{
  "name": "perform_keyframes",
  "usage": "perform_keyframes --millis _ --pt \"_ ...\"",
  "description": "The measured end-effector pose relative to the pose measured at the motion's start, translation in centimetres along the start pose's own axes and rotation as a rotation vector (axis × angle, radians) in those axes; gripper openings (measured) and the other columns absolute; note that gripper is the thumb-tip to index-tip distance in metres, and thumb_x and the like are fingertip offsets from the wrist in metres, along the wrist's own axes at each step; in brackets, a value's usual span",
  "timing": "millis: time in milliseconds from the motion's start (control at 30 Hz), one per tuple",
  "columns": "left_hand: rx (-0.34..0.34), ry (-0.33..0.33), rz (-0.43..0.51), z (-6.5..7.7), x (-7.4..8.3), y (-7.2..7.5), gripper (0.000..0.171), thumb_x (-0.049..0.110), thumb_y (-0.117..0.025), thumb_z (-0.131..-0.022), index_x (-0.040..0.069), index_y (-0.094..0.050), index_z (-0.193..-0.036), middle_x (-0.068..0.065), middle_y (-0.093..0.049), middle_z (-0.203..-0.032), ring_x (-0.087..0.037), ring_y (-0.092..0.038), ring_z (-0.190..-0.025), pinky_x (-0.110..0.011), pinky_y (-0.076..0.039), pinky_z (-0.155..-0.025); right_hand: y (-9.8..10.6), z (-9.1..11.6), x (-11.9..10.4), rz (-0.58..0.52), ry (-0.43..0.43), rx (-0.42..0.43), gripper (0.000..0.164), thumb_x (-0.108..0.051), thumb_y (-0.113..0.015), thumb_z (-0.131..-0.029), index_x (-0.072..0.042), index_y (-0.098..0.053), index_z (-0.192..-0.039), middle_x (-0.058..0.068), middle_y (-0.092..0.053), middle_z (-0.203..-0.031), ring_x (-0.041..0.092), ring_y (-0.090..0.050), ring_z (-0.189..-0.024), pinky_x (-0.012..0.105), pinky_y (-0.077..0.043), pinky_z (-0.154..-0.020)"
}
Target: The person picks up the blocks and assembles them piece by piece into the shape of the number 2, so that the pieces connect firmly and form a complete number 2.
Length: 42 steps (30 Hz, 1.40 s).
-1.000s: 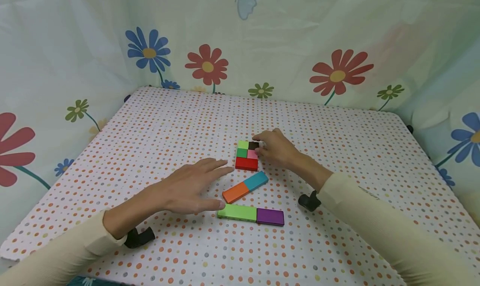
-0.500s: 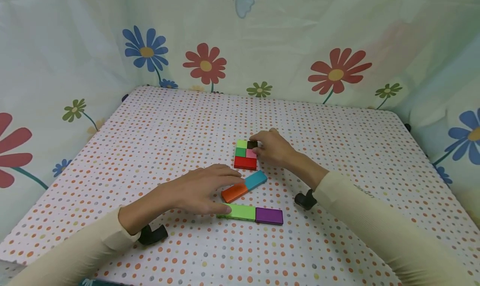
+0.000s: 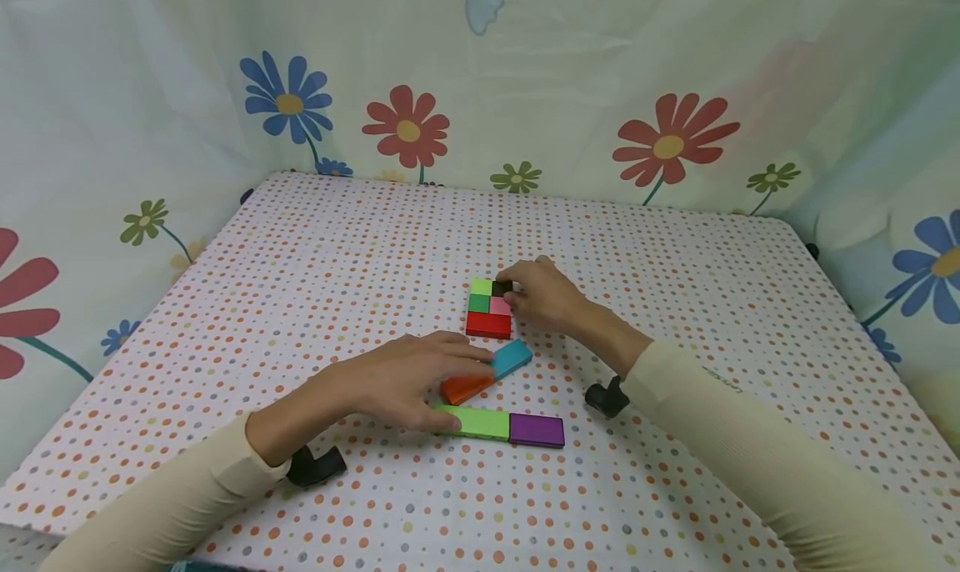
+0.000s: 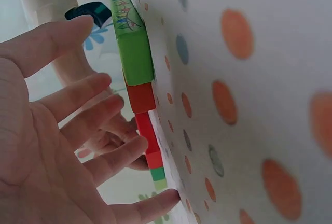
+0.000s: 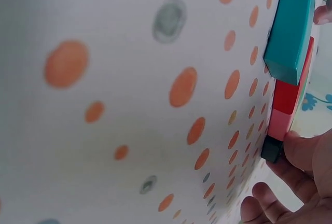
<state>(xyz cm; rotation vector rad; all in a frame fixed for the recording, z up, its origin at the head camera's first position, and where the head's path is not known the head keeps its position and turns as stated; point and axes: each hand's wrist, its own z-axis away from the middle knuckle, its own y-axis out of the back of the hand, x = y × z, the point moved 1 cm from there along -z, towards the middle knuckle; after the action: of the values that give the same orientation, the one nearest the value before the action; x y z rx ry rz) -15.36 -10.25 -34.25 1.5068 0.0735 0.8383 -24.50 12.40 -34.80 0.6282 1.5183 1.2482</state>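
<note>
My right hand (image 3: 547,295) has its thumb and index finger bent about the small black block (image 5: 272,149), pinching it at the far right corner of a flat group. Beside it lie a pink block (image 3: 500,306), a green block (image 3: 478,303), a small light green block (image 3: 482,286) and a red block (image 3: 488,325). Fingers spread, my left hand (image 3: 401,380) hovers low over the orange block (image 3: 461,388), partly hiding it. A blue block (image 3: 513,358) adjoins the orange one. The left thumb is over the long light green block (image 3: 483,423); contact is unclear.
A purple block (image 3: 537,430) lies end to end with the long light green one. The dotted tablecloth (image 3: 337,247) covers the table, and a flowered curtain (image 3: 555,63) stands behind it. Dark wrist cameras (image 3: 315,467) hang below both wrists.
My left hand has moved right and come over the orange and long light green blocks. The right hand stays at the black block, its fingers drawn slightly closer around it.
</note>
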Motion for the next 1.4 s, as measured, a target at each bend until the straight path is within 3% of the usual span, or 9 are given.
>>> perform_keyframes --millis 267,800,1000,1400 --pt "-0.028 -0.002 -0.013 0.1 -0.1 0.0 0.063 0.034 -0.072 -0.089 0.029 -0.053 -0.149 0.011 -0.044 -0.157 -0.015 -0.034 -0.147 -0.049 -0.033 -0.116 -0.1 -0.2 -0.1 -0.022 0.001 -0.006 0.033 -0.006 -0.058 -0.1 -0.004 -0.066 -0.133 0.013 -0.067 -0.13 0.03 -0.05 -0.111 0.04 -0.049 -0.089" --pt "-0.025 0.033 -0.01 0.3 -0.2 0.0 0.061 0.026 -0.074 -0.088 0.031 -0.057 -0.146 0.014 -0.043 -0.157 -0.012 -0.035 -0.146 -0.051 -0.035 -0.114 0.1 -1.0 0.4 -0.066 0.063 -0.025 0.03 0.003 -0.057 -0.098 0.0 -0.066 -0.126 0.015 -0.069 -0.124 0.027 -0.06 -0.113 0.041 -0.049 -0.101" --pt "-0.025 0.022 0.006 0.5 -0.2 -0.1 0.059 0.024 -0.075 -0.089 0.028 -0.058 -0.146 0.012 -0.043 -0.157 -0.013 -0.036 -0.146 -0.051 -0.034 -0.115 -0.1 -1.3 0.5 -0.01 0.093 -0.037 0.034 0.006 -0.056 -0.096 0.0 -0.066 -0.128 0.014 -0.068 -0.126 0.028 -0.056 -0.116 0.043 -0.048 -0.104" --pt "-0.022 0.018 0.015 0.2 -0.3 -0.3 0.059 0.024 -0.075 -0.089 0.029 -0.058 -0.145 0.014 -0.042 -0.157 -0.013 -0.035 -0.147 -0.05 -0.033 -0.116 0.1 -1.3 0.6 0.154 0.16 -0.059 0.035 0.005 -0.065 -0.09 -0.001 -0.068 -0.125 0.011 -0.069 -0.12 0.028 -0.052 -0.115 0.039 -0.051 -0.099"
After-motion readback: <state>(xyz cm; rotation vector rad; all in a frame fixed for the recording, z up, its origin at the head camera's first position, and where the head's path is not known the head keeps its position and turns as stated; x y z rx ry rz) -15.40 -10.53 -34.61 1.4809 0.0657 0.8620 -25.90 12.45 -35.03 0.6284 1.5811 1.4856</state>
